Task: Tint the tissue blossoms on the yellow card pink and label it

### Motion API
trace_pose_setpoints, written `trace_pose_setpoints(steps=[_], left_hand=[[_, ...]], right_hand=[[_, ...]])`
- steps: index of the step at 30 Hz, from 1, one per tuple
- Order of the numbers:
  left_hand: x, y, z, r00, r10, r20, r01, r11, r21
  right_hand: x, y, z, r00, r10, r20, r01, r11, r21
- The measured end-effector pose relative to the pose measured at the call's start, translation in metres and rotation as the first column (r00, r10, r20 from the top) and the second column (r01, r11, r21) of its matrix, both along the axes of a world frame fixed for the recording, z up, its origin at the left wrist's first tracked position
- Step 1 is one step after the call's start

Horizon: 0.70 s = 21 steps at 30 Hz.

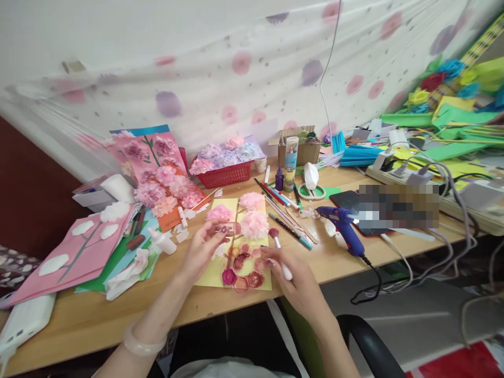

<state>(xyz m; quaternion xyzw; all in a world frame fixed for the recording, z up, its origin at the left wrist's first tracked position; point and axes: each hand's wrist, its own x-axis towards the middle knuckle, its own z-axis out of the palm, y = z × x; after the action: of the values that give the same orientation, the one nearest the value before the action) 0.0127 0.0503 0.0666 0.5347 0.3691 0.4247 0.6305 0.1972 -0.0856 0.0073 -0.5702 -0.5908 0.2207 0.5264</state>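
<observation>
In my right hand [293, 278] is a makeup brush [274, 237] with a white handle and dark reddish bristles pointing up and away. My left hand [208, 244] pinches a small translucent reddish-brown piece [234, 229]; its exact kind is unclear. Between the hands sits a flower-shaped paint palette [241, 284], its round wells stained pink, red and brown. It rests on a yellow sheet [208, 279]. Fluffy pink paper flowers [255, 224] lie on the sheet's upper part, along a drawn brown stem.
A blue hot glue gun [346, 231] stands on the right, its cord hanging off the table edge. Pens and brushes [291, 231] lie beside the sheet. A red basket [226, 176] holds more flowers. Pink flower cards [84, 241] are at left, a power strip [394, 173] at right.
</observation>
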Motion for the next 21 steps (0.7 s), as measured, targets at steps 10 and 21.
trace_pose_setpoints(steps=[10,21], left_hand=[[-0.009,-0.035,-0.007,0.998,0.061,0.002,-0.061,0.988,0.141],[-0.028,-0.020,-0.011,0.994,-0.046,0.097,0.039,0.997,0.070]], right_hand=[[-0.026,0.028,0.051,0.652,-0.197,-0.733,0.353,0.934,0.063],[-0.051,0.053,0.072,0.755,-0.260,-0.603,0.341,0.940,0.022]])
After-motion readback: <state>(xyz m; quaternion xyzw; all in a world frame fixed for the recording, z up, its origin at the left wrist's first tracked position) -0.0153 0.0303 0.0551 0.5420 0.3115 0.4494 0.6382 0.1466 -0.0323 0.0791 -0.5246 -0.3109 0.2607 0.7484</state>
